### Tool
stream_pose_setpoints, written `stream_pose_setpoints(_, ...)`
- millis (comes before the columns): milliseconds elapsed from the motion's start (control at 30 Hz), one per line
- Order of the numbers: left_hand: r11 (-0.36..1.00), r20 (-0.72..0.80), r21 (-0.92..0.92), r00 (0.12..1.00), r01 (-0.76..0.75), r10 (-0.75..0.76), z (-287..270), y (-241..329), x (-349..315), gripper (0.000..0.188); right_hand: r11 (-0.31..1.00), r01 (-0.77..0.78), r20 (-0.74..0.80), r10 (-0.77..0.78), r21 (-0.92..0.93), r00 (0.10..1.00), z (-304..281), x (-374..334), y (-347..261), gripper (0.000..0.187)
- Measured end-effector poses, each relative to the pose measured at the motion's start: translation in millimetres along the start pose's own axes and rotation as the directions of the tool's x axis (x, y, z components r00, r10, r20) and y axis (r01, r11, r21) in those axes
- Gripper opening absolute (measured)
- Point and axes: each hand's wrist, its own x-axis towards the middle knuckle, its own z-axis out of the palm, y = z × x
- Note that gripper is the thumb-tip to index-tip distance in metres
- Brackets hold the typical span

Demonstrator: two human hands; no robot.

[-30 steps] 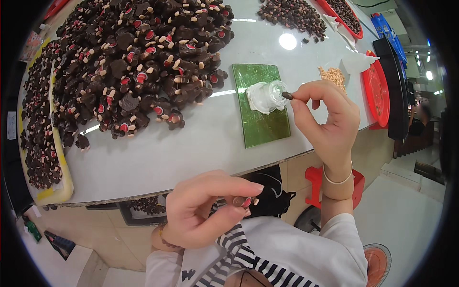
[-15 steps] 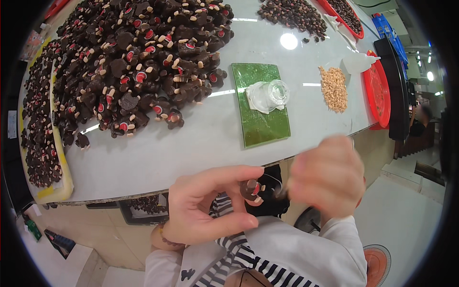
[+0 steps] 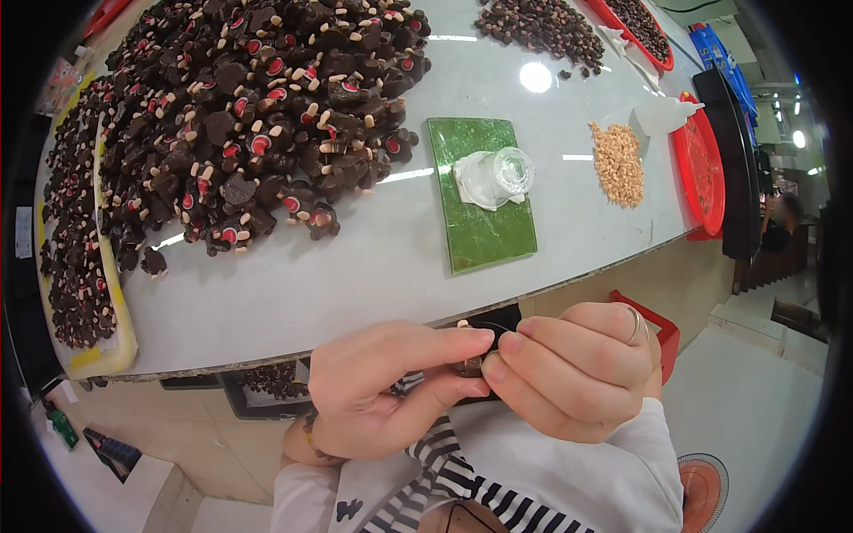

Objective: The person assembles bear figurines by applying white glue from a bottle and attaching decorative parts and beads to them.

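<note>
My left hand point(image 3: 378, 382) is closed, with a small dark brown figurine point(image 3: 470, 365) pinched between thumb and forefinger. Pale bits show on the figurine, most of which the fingers hide. Close on its right is my right hand point(image 3: 582, 369), a ring on one finger, its thumb and fingertips pressed together against the piece. What those fingertips hold, if anything, is hidden. Both hands are over my lap, just off the table's near edge. Beyond them on the table lies a green board point(image 3: 484, 240) bearing a clear plastic cup point(image 3: 509, 173) set in a white mass.
A big heap of brown figurines point(image 3: 258, 115) with red and pale parts covers the left, beside a yellow-rimmed tray point(image 3: 124, 333). To the right lie small beige pieces point(image 3: 617, 164), a white squeeze bottle point(image 3: 665, 115) and a red tray point(image 3: 702, 169). Small dark pieces point(image 3: 542, 34) lie at the back.
My right hand has come in leftward and down, to the figurine, and its fingers now meet it. My left fingers have closed further and the figurine has turned in them.
</note>
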Motion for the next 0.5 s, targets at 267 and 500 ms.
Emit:
stream_pose_setpoints(267, 0.999, 0.022, 0.031, 1.000, -0.017, 0.016, -1.4, 2.0, 3.7, 0.033, 0.994, -0.086, -0.014, 0.087, 0.063, 0.996, -0.1, 3.1, -0.7, 0.008)
stream_pose_setpoints(500, 0.994, 0.000, 0.080, 0.998, -0.070, 0.070, 0.5, 1.1, 5.9, 0.033, 0.996, -0.075, 0.011, 0.075, 0.045, 0.997, -1.4, 3.5, -0.4, 0.008)
